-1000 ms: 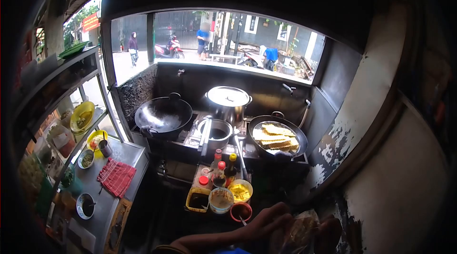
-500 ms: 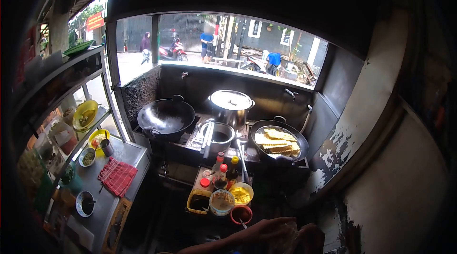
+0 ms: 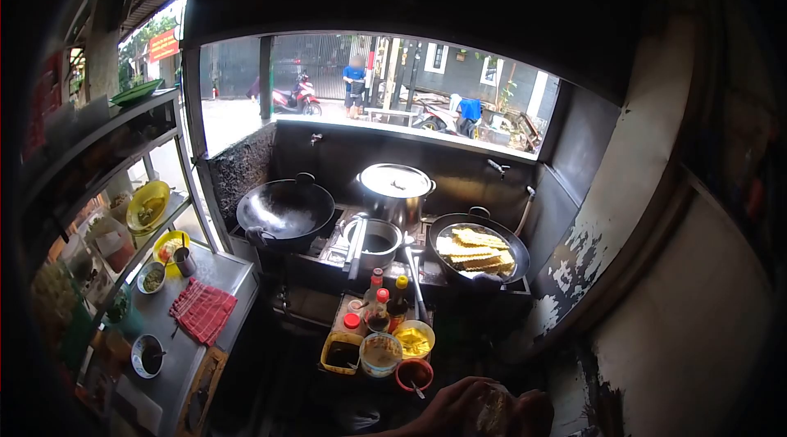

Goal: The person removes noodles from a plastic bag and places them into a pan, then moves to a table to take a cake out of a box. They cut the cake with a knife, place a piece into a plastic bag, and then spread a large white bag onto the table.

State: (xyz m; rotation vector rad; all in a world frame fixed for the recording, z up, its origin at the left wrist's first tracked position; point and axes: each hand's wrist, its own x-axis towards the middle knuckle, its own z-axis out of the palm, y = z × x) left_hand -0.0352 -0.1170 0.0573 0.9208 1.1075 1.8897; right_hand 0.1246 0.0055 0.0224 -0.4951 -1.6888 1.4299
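Observation:
At the bottom edge, my left hand point(image 3: 459, 406) has its fingers curled, close beside my right hand point(image 3: 531, 412), which is also closed. A pale, crumpled-looking thing point(image 3: 494, 411) shows between them; what it is I cannot make out. Nearest to my hands is a red bowl point(image 3: 415, 375) with a spoon in it. Beside that bowl are a tub of yellow stuff point(image 3: 415, 339), a tub with brownish contents point(image 3: 381, 353) and several sauce bottles point(image 3: 398, 298). Long yellow pieces point(image 3: 477, 252) lie in liquid in the right wok point(image 3: 523, 255).
An empty-looking dark wok point(image 3: 285, 211), a lidded steel pot point(image 3: 397, 183) and an open pot point(image 3: 379, 242) sit on the stove. Left, a metal counter point(image 3: 238, 273) bears bowls and a red cloth point(image 3: 203, 310). Outside stands a person point(image 3: 354, 80) in blue near motorbikes.
My hands have shifted slightly, and the pale thing between them shows more clearly. Outside, the walking person has moved right, mostly behind the window post. The view has tilted slightly.

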